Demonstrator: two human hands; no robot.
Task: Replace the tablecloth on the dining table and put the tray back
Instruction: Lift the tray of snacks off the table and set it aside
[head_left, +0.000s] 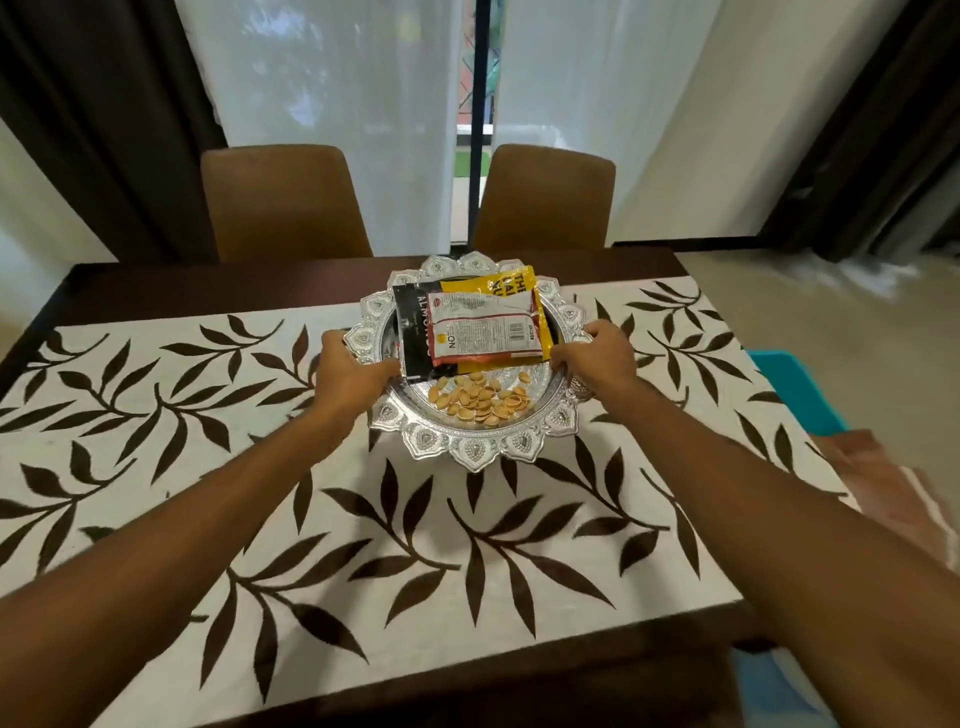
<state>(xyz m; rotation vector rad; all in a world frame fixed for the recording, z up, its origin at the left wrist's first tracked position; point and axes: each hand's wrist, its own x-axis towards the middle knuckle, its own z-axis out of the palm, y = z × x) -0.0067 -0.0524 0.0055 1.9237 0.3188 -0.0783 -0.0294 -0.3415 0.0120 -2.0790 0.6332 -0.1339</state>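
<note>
The left hand (353, 371) grips the left rim of the round silver metal tray (470, 447) with its scalloped, embossed edge, fingers curled around it. The tray lies near the far edge of the white tablecloth with dark brown leaves (363, 545), midway along the dark wooden dining table (208, 291). It carries snack packets (478, 327) and loose pistachio shells (480, 400). The right hand (597, 353) clasps the opposite rim. The hands are level across the tray's centre and equally near, so a flat two-handed lift looks right.
</note>
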